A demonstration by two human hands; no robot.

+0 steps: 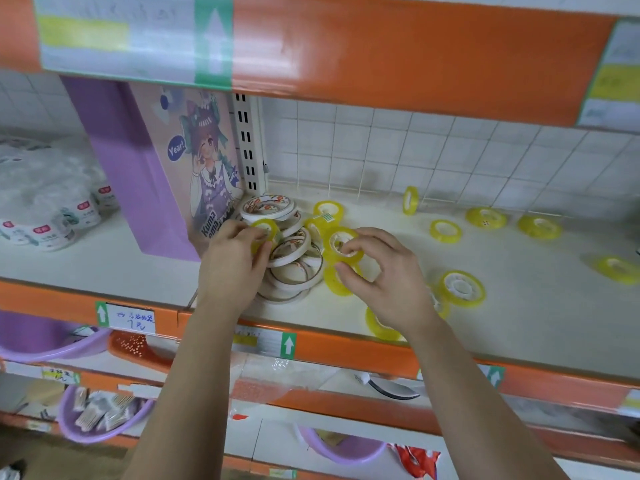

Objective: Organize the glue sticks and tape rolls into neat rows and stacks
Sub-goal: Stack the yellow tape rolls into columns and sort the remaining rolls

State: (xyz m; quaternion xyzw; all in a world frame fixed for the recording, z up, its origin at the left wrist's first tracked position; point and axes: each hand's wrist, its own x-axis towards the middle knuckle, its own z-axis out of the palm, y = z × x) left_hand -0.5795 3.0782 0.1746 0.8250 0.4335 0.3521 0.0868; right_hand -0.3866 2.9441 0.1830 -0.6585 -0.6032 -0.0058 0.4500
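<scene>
Yellow clear-tape rolls lie scattered over a white shelf (pixel 485 327). My left hand (pixel 232 261) pinches one yellow roll (pixel 266 230) above a heap of flat white tape rolls (pixel 291 258) near the shelf's upright. My right hand (pixel 381 278) grips another yellow roll (pixel 341 244) tilted on edge, with one more yellow roll (pixel 334 280) lying just under it. Loose yellow rolls lie to the right (pixel 462 289), (pixel 445 231), (pixel 486 217), and one stands on edge (pixel 410 200) by the back wall. No glue sticks show.
A purple box with a cartoon figure (pixel 194 174) stands left of the white rolls. Wrapped white packs (pixel 52 209) fill the far left. An orange shelf edge (pixel 346 351) runs in front, another shelf hangs overhead, and purple basins (pixel 104 414) sit below.
</scene>
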